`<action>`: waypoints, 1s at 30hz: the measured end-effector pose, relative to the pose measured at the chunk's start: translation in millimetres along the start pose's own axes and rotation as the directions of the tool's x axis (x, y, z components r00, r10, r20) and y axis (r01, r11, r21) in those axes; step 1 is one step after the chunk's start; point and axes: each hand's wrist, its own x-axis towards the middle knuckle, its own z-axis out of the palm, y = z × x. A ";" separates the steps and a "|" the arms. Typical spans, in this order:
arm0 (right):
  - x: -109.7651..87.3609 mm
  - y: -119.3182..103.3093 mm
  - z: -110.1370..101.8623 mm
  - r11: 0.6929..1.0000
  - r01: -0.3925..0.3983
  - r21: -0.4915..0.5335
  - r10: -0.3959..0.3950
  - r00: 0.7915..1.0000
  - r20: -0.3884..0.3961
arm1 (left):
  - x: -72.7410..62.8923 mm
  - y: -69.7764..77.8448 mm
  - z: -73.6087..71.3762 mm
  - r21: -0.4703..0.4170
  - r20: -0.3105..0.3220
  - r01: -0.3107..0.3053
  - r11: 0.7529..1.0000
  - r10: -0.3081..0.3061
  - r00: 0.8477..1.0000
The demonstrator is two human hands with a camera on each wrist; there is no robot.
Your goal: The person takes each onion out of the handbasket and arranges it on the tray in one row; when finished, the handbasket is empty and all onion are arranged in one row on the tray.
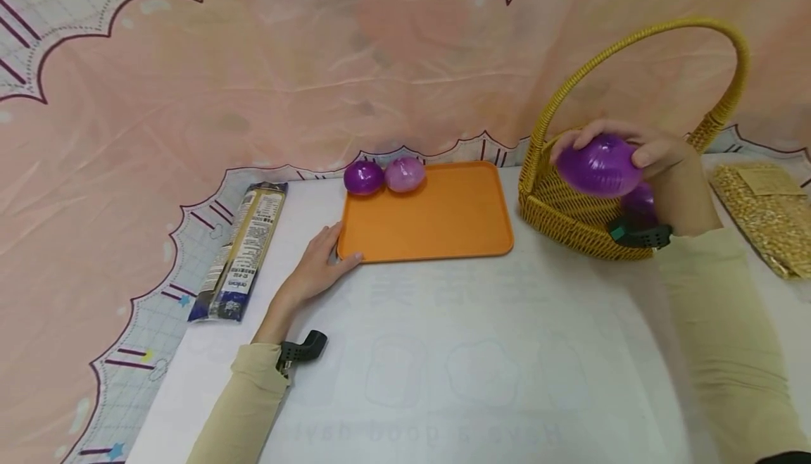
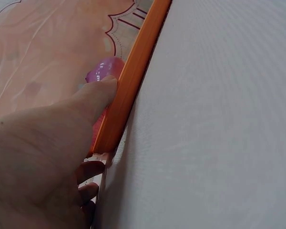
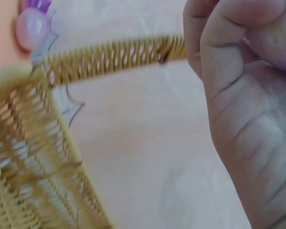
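My right hand (image 1: 662, 154) grips a glossy purple onion (image 1: 598, 167), holding it up over the wicker basket (image 1: 564, 221), under its arched handle. Another purple onion (image 1: 640, 198) shows inside the basket, partly hidden behind the wrist. In the right wrist view the held onion (image 3: 276, 38) is cut off at the edge. My left hand (image 1: 319, 265) holds the near left corner of an orange tray (image 1: 437, 221), thumb at the front rim and fingers along the left side. A dark purple onion (image 1: 364, 177) and a paler one (image 1: 405, 174) sit side by side at the tray's far left corner.
Left of the tray lies a long packet (image 1: 243, 253) with blue ends. A clear bag of yellowish grains (image 1: 767, 210) is to the right of the basket. Patterned pink cloth (image 1: 285, 84) rises behind the white table (image 1: 443, 337).
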 end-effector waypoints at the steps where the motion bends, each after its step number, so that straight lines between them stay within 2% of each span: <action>1: 1.9 0.8 0.7 1.000 0.000 -0.023 0.000 1.000 0.004 | 0.2 -0.5 0.1 0.001 -0.002 -0.003 1.000 0.003 1.000; 6: 5.9 7.4 0.2 0.997 -0.020 -0.077 0.020 1.000 0.001 | 0.8 -2.1 0.4 0.003 -0.010 -0.012 1.000 0.012 1.000; 13: 11.2 16.1 5.4 0.993 -0.085 -0.087 0.083 0.996 -0.023 | 0.5 -2.9 1.0 0.004 -0.012 -0.019 1.000 0.019 1.000; 16: 14.9 15.7 9.2 0.978 -0.150 -0.146 0.141 0.988 -0.068 | 0.5 -3.6 1.4 0.006 -0.013 -0.022 1.000 0.022 1.000; 18: 18.6 13.5 13.5 0.942 -0.252 -0.223 0.223 0.964 -0.144 | 0.4 -3.3 1.5 0.006 -0.012 -0.016 1.000 0.016 1.000; 20: 25.0 11.0 19.6 0.871 -0.397 -0.289 0.330 0.910 -0.252 | 0.5 -3.5 1.6 0.008 -0.012 -0.015 1.000 0.015 1.000; 22: 33.4 10.4 26.7 0.784 -0.533 -0.318 0.415 0.831 -0.372 | 0.9 -3.9 1.8 0.010 -0.013 -0.017 1.000 0.017 1.000; 24: 42.8 12.2 33.7 0.716 -0.630 -0.302 0.456 0.749 -0.480 | 1.5 -4.8 2.2 0.009 -0.015 -0.019 1.000 0.019 1.000; 26: 52.3 16.4 39.8 0.677 -0.684 -0.270 0.452 0.677 -0.581 | 1.8 -5.3 2.5 0.008 -0.016 -0.023 1.000 0.023 1.000; 28: 61.2 22.3 44.9 0.662 -0.711 -0.237 0.420 0.614 -0.668 | 1.8 -5.6 2.7 0.006 -0.016 -0.024 1.000 0.024 1.000; 30: 69.6 29.1 49.0 0.648 -0.736 -0.198 0.390 0.543 -0.743 | 1.8 -5.6 2.8 0.003 -0.015 -0.021 1.000 0.021 1.000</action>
